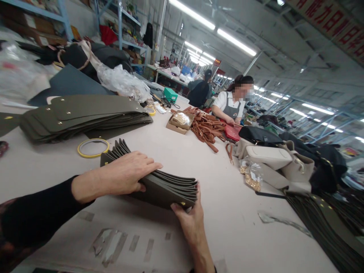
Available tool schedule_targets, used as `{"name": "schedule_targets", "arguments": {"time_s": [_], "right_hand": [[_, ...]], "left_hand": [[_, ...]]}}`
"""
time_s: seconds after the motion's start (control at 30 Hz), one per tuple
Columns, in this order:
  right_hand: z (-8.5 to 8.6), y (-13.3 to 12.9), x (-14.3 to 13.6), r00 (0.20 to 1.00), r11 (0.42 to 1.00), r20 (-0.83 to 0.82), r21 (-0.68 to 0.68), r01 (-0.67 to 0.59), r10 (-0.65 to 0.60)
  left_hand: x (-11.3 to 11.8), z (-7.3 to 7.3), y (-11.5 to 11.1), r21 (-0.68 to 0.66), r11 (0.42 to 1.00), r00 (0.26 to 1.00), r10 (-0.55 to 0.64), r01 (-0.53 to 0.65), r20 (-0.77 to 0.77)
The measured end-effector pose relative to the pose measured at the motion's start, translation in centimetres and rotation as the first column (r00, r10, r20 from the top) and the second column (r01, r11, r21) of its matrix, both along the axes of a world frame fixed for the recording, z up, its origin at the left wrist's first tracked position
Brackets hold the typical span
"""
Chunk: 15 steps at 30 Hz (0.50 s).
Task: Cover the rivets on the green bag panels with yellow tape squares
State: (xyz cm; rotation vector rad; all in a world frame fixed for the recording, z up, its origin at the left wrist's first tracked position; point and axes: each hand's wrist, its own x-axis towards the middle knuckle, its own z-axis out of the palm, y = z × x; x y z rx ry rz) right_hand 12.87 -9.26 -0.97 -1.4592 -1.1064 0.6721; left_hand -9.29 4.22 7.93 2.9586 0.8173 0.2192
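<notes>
A stack of dark olive leather panels (pixel 167 195) stands on its long edge on the table, its layers fanned apart at the left end. My left hand (pixel 122 174) lies over the top of the stack, with the thumb on the near face and the fingers across the upper edges. Around the right end, my right hand (pixel 190 216) grips the stack, thumb in front near a gold stud and fingers behind. Behind my left hand is a roll of yellow-edged tape (pixel 93 148). Further back left lies a larger pile of similar panels (pixel 85 113) with gold studs.
Brown straps (pixel 206 127) lie beside a cardboard box (pixel 178 123) across the table (pixel 227 212). Beige and black bags (pixel 269 157) and bagged gold chains (pixel 253 178) sit at right, above more olive panels (pixel 327 223). A co-worker (pixel 231 102) handles a red item.
</notes>
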Motion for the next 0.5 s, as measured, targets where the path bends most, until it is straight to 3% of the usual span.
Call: {"name": "schedule_targets", "arguments": {"time_s": [0.1,0.37,0.5], "right_hand": [[0.2,0.5,0.2,1.000,0.998,0.010,-0.054,0.016,-0.015],[-0.2,1.7,0.5,0.998,1.000,0.051,-0.011,0.024,-0.023],[-2.2,1.7,0.9,0.943,0.956,0.199,-0.063,0.285,-0.268]], "left_hand": [[0.0,-0.2,0.0,0.005,1.000,1.000,-0.016,0.016,0.027],[0.0,0.3,-0.8,0.001,0.999,0.998,-0.035,0.035,0.048],[0.1,1.4,-1.4,0.009,1.000,1.000,-0.021,0.021,0.021]]}}
